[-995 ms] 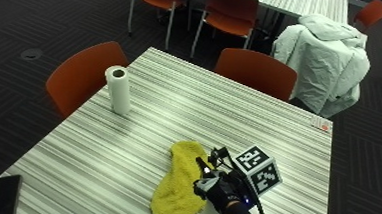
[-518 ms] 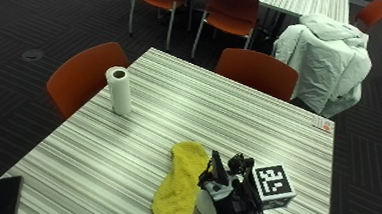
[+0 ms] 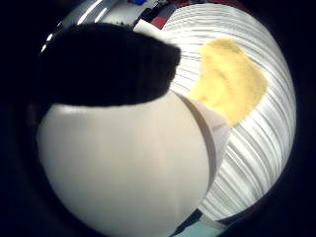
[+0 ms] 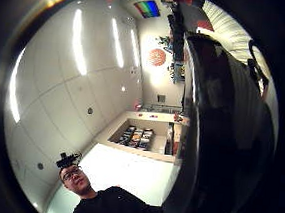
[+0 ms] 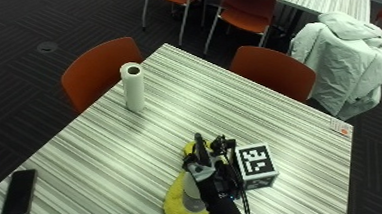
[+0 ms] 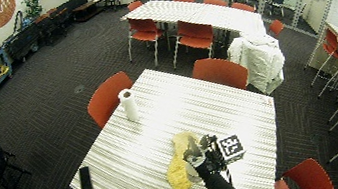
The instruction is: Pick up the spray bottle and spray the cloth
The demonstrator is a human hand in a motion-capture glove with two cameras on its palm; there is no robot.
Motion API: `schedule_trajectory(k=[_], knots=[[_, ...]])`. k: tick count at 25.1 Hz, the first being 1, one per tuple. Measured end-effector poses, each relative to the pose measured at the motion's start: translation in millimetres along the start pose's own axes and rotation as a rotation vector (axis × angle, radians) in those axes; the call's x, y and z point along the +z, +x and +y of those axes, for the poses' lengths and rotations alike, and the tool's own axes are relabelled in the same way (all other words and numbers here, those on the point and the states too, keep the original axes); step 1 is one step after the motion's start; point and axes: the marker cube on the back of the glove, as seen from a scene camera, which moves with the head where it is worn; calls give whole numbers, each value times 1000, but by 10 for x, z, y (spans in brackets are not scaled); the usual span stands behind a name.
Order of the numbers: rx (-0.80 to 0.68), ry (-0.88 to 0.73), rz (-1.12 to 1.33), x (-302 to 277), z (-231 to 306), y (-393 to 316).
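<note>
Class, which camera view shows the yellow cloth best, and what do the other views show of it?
The wide outside view: the yellow cloth shows almost whole. The outside view has the arm hiding part; the little finger side palm view shows one end beside the spray bottle; the thumb side shows none.

Office meeting room: striped tables, orange chairs, carpet.

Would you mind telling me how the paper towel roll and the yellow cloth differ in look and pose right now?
The paper towel roll is white and stands upright; the yellow cloth lies flat and rumpled. The roll stands alone near the table's far corner by a red chair, while the cloth lies under the gloved right hand holding the spray bottle. Both rest on the striped table.
</note>
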Motion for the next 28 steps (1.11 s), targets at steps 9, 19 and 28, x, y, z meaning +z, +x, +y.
schedule_trajectory(k=[9, 19, 28], knots=[[-72, 24, -54, 466, -571, -482], [-33, 59, -41, 676, -542, -100], [46, 100, -19, 690, -186, 497]])
